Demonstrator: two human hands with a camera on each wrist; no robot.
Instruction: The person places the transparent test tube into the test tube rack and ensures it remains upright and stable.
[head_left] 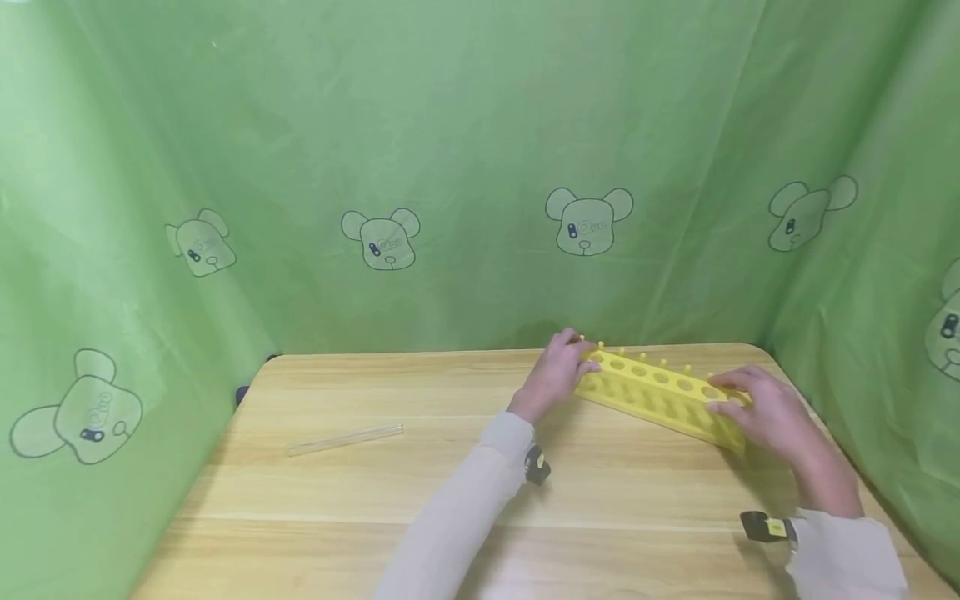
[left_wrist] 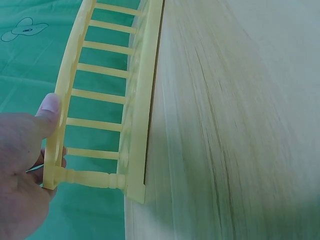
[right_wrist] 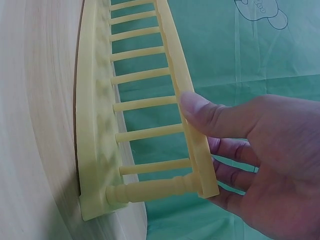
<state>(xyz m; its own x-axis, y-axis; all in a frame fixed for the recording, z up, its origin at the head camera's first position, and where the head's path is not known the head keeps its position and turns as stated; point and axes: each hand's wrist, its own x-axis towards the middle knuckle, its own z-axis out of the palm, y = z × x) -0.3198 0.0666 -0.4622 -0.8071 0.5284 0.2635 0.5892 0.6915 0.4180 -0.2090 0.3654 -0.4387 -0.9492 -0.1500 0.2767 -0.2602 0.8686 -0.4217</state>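
Observation:
A yellow plastic test tube rack [head_left: 660, 398] stands upright at the back right of the table, slanting so that its right end is nearer. Its top bar has a row of round holes, with small pegs along the far side. My left hand [head_left: 553, 371] grips the top bar at the left end, thumb [left_wrist: 50, 106] on the near side and fingers behind. At the opposite end my right hand [head_left: 768, 412] holds the same bar, its thumb [right_wrist: 195, 105] pressed on the near face. The rack's base [right_wrist: 92, 150] is at the tabletop; whether it touches fully I cannot tell.
A clear glass tube [head_left: 345, 439] lies on the left part of the wooden table [head_left: 300, 533]. Green curtains [head_left: 465, 125] with bear-head drawings enclose the back and both sides. The rack is close to the table's back edge.

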